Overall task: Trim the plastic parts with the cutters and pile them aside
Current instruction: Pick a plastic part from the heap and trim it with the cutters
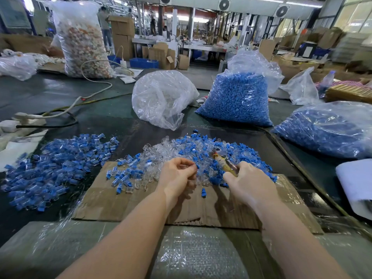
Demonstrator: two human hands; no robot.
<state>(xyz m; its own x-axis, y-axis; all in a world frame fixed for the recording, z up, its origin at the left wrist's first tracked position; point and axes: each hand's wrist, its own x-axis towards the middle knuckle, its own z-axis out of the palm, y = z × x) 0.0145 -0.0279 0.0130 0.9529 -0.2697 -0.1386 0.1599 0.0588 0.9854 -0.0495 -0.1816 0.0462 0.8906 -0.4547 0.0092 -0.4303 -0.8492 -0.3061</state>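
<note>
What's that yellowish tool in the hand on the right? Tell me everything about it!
Those are the cutters, held in the right hand. The fingers curl round the yellowish handles, which look worn, with a bit of red near the top. The tool slants up and to the left, its tip over the mixed pile of blue and clear plastic parts. The blades are too blurred to make out.

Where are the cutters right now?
In the head view, the cutters are gripped in the right hand, right of centre, angled over the mixed heap of blue and clear parts above the cardboard sheet.
</note>
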